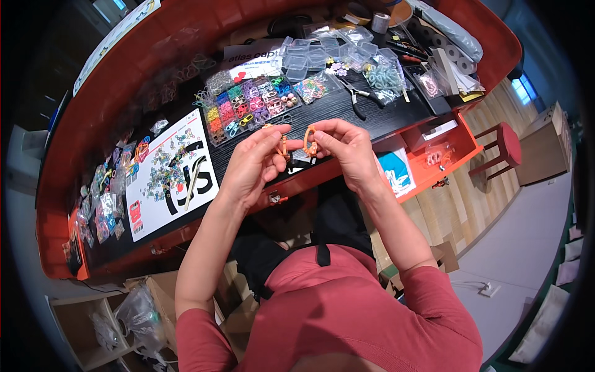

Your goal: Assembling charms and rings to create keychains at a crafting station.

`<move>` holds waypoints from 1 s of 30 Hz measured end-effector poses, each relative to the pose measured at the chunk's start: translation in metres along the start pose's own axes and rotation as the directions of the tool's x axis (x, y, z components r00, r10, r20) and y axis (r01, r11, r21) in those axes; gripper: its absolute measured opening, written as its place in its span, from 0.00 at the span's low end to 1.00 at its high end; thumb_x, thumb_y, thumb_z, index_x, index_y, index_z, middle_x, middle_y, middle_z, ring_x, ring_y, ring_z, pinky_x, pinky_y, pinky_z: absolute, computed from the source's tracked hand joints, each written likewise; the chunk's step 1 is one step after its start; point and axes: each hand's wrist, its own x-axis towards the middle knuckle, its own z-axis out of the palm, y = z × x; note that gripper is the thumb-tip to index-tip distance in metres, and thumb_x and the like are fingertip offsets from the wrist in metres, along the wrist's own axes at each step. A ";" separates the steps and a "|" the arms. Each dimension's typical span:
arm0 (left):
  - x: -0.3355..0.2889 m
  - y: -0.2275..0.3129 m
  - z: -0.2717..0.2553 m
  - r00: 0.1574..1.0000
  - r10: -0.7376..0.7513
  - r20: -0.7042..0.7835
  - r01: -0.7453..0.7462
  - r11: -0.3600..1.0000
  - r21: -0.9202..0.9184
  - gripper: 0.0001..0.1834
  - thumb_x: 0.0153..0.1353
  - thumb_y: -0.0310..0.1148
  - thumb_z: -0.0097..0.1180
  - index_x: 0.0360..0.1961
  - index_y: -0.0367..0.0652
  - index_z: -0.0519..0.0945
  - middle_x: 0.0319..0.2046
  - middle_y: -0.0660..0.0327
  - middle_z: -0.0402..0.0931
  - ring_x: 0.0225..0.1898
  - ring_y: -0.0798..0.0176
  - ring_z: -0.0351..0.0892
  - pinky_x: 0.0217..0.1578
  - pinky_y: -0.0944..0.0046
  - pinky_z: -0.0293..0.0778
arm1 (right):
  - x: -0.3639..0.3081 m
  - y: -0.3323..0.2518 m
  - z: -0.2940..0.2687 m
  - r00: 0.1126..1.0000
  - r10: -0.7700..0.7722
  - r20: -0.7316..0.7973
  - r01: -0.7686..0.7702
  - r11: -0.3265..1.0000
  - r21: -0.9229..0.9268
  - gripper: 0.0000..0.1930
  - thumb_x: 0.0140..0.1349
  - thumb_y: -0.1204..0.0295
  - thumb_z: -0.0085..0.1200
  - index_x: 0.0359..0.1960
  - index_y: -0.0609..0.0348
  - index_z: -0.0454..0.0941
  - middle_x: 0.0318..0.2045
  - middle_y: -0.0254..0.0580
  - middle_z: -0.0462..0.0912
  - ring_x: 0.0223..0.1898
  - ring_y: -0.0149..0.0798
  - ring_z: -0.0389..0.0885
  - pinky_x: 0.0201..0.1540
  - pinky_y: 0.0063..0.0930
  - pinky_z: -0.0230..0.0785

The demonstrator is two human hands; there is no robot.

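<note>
Above the front edge of the black desk, my left hand [251, 162] pinches a narrow orange piece [284, 147] between thumb and fingertips. Close by on the right, my right hand [348, 150] grips an orange loop [308, 137] that looks like a small clasp or ring. The fingertips nearly meet, and whether the two orange pieces are joined is too small to tell. Just beyond my hands lies a compartment box [214, 137] of colourful clasps and beads. Pliers [358, 99] with black handles rest to the right of it.
A white printed sheet [142, 217] with scattered small rings lies at left, beside several small bags [102, 211]. Clear plastic boxes [297, 61] sit at the back. An orange drawer [462, 162] stands pulled out at right, near a red stool [509, 146].
</note>
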 end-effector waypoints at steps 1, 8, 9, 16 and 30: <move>0.000 0.000 0.001 1.000 0.000 0.001 0.000 1.000 -0.001 0.20 0.75 0.37 0.52 0.60 0.35 0.75 0.45 0.49 0.85 0.21 0.78 0.70 0.16 0.80 0.61 | 0.000 0.001 0.000 1.000 0.015 0.015 -0.016 0.999 0.034 0.09 0.68 0.74 0.61 0.47 0.65 0.83 0.36 0.38 0.88 0.34 0.25 0.85 0.38 0.19 0.79; -0.001 0.001 -0.001 1.000 -0.013 0.028 0.014 0.999 -0.041 0.22 0.78 0.38 0.46 0.64 0.33 0.72 0.45 0.50 0.85 0.21 0.76 0.71 0.16 0.79 0.60 | 0.001 0.007 0.006 0.995 0.095 0.019 -0.096 0.993 0.072 0.09 0.68 0.74 0.62 0.46 0.65 0.83 0.36 0.40 0.88 0.33 0.26 0.85 0.37 0.21 0.80; -0.001 0.001 -0.001 0.999 -0.010 0.046 0.012 0.999 -0.044 0.23 0.78 0.39 0.45 0.64 0.33 0.72 0.44 0.51 0.85 0.21 0.76 0.71 0.16 0.79 0.60 | 0.001 0.008 0.006 0.995 0.101 0.020 -0.102 0.992 0.078 0.09 0.68 0.74 0.61 0.46 0.66 0.83 0.35 0.40 0.88 0.33 0.26 0.85 0.37 0.21 0.81; -0.009 0.004 0.003 0.994 0.029 0.107 -0.028 1.000 -0.007 0.25 0.80 0.43 0.41 0.64 0.32 0.72 0.43 0.50 0.85 0.19 0.74 0.74 0.15 0.79 0.62 | -0.002 0.007 0.010 0.999 0.044 0.026 -0.046 0.996 0.073 0.08 0.67 0.77 0.61 0.46 0.67 0.83 0.37 0.40 0.87 0.36 0.29 0.86 0.41 0.23 0.81; -0.011 -0.021 -0.024 0.949 0.170 0.265 -0.110 0.968 -0.227 0.21 0.76 0.39 0.51 0.63 0.37 0.72 0.27 0.63 0.74 0.19 0.80 0.64 0.19 0.81 0.60 | -0.028 -0.016 0.039 0.984 -0.160 0.071 0.159 0.987 0.024 0.09 0.65 0.81 0.61 0.47 0.66 0.83 0.40 0.37 0.86 0.40 0.25 0.85 0.46 0.20 0.78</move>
